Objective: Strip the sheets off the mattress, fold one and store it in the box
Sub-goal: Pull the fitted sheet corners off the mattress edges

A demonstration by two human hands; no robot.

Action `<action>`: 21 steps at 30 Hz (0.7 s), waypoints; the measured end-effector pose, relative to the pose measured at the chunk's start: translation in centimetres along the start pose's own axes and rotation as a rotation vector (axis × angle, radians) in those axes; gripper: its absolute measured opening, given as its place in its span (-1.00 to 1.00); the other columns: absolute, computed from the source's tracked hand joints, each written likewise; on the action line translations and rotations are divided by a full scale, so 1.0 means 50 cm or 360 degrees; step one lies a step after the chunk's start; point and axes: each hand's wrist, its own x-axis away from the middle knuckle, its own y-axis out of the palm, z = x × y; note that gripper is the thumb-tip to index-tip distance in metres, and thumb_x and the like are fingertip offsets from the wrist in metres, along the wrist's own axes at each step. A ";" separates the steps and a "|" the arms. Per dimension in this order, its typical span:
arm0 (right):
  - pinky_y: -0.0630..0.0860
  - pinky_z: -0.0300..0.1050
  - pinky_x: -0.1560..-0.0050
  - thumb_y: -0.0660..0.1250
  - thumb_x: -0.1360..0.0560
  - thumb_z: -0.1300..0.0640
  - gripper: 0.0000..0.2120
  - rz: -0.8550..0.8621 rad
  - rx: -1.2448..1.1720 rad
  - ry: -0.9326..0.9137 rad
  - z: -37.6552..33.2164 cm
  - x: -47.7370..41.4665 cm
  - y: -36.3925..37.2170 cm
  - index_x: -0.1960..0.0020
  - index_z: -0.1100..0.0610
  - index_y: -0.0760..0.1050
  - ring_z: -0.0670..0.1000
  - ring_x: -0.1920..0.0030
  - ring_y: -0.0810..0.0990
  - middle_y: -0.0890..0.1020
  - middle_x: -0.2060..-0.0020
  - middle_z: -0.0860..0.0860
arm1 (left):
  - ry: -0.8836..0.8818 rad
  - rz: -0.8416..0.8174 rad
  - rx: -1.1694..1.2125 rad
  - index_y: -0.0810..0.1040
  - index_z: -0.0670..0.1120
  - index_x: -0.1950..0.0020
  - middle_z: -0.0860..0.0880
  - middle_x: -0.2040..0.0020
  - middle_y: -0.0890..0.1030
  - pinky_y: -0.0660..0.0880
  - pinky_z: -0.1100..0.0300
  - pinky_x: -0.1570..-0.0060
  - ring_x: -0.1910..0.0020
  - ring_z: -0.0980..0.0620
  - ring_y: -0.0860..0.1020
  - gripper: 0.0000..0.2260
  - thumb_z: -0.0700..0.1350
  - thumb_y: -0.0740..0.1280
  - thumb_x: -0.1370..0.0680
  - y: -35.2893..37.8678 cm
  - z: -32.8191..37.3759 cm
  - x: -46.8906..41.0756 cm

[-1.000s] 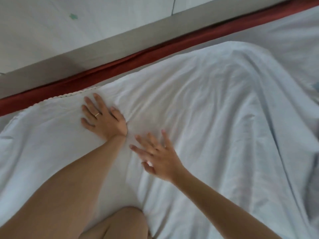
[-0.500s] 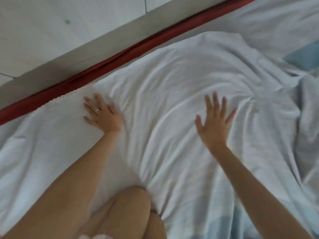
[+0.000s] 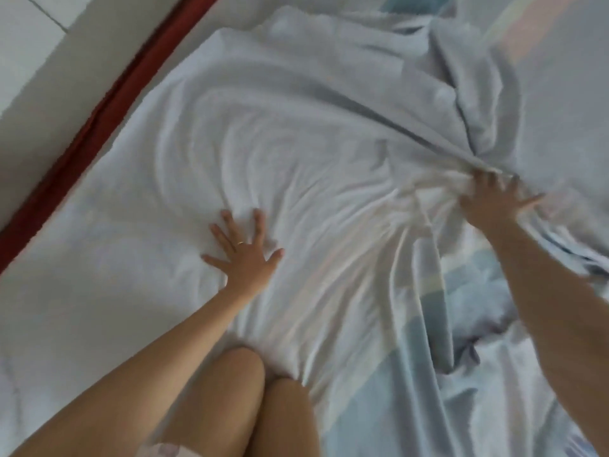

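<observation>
Head view looks down on a white sheet (image 3: 296, 143) spread flat, its left border running alongside a red edge (image 3: 82, 127) with the floor (image 3: 26, 44) beyond. The left hand (image 3: 245, 258) lies flat on the sheet near its middle, fingers straight and fanned, its grip apart and pinning the cloth rather than holding it. The right hand (image 3: 494, 202) reaches well out to the right, where the sheet gathers into a ridge (image 3: 461, 127) that runs away from the fingertips toward the far right. Its fingers look spread and straight over the bunch, so this grip reads as apart too, though motion blur there makes a hidden thumb pinch hard to rule out. Creases radiate from that hand toward the left one. A striped sheet (image 3: 428, 374) shows beneath on the near right, and the person's knees (image 3: 237, 390) rest at the near border. Folding seems to be at the smoothing stage. The bunched side lies directly under the right hand, so that hand is the nearer one to flatten or lift it while the left anchors. No box is in view.
</observation>
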 end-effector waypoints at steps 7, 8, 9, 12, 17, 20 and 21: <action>-0.11 0.42 -0.36 0.14 -0.44 -0.27 -0.34 0.0288 -0.0055 -0.1020 -0.090 0.413 0.305 -0.50 -0.13 0.14 0.15 -0.52 -0.04 0.14 -0.50 0.00 | 0.0417 -0.0346 -0.0345 -0.37 0.24 -0.45 -0.18 -0.42 -0.52 -0.21 -0.54 -0.17 -0.39 -0.30 -0.47 0.18 0.43 0.41 -0.15 0.058 0.306 -0.012; -0.08 0.45 -0.35 0.14 -0.44 -0.29 -0.34 0.0169 0.0109 -0.1182 -0.060 0.440 0.349 -0.50 -0.17 0.12 0.13 -0.52 -0.03 0.10 -0.51 -0.05 | 0.0480 -0.0403 -0.0393 -0.37 0.24 -0.45 -0.16 -0.42 -0.52 -0.20 -0.55 -0.16 -0.38 -0.30 -0.48 0.19 0.43 0.42 -0.14 0.067 0.343 -0.014; -0.04 0.47 -0.33 0.11 -0.44 -0.32 -0.34 0.0090 0.0174 -0.1223 -0.013 0.436 0.381 -0.50 -0.20 0.08 0.13 -0.53 -0.05 0.02 -0.53 -0.09 | 0.0519 -0.0450 -0.0423 -0.37 0.24 -0.45 -0.15 -0.42 -0.52 -0.19 -0.55 -0.16 -0.38 -0.30 -0.48 0.19 0.43 0.42 -0.14 0.069 0.374 -0.014; 0.08 0.51 -0.29 0.01 -0.43 -0.41 -0.29 0.0036 -0.0061 -0.0423 0.180 0.357 0.388 -0.49 -0.29 -0.19 0.21 -0.51 -0.17 -0.22 -0.51 -0.16 | 0.0626 -0.0543 -0.0569 -0.40 0.23 -0.45 -0.14 -0.43 -0.51 -0.17 -0.56 -0.15 -0.40 -0.29 -0.46 0.27 0.45 0.44 -0.06 0.108 0.467 -0.014; 0.02 0.45 -0.33 0.06 -0.44 -0.43 -0.20 -0.0223 -0.0629 0.0803 0.394 0.214 0.317 -0.50 -0.22 -0.29 0.21 -0.50 0.04 -0.17 -0.53 -0.13 | 0.0444 -0.0331 -0.0775 -0.53 0.17 -0.39 -0.12 -0.42 -0.53 -0.19 -0.52 -0.20 -0.41 -0.25 -0.45 0.45 0.44 0.48 0.12 0.183 0.502 0.003; 0.21 0.27 -0.33 0.25 -0.45 -0.30 -0.09 0.0075 -0.0965 0.1241 0.411 0.176 0.296 -0.55 0.07 -0.15 0.20 -0.45 0.18 0.08 -0.52 0.07 | 0.0381 -0.0286 -0.0845 -0.54 0.17 -0.38 -0.09 -0.41 -0.54 -0.19 -0.50 -0.23 -0.42 -0.24 -0.45 0.48 0.42 0.50 0.14 0.198 0.524 0.008; 0.26 0.21 -0.32 0.30 -0.44 -0.25 -0.06 0.0192 -0.0991 0.1322 0.411 0.169 0.296 -0.55 0.13 -0.14 0.19 -0.44 0.19 0.10 -0.51 0.10 | 0.0340 -0.0294 -0.0865 -0.54 0.16 -0.39 -0.09 -0.42 -0.53 -0.19 -0.48 -0.25 -0.42 -0.24 -0.44 0.49 0.40 0.52 0.14 0.199 0.527 0.009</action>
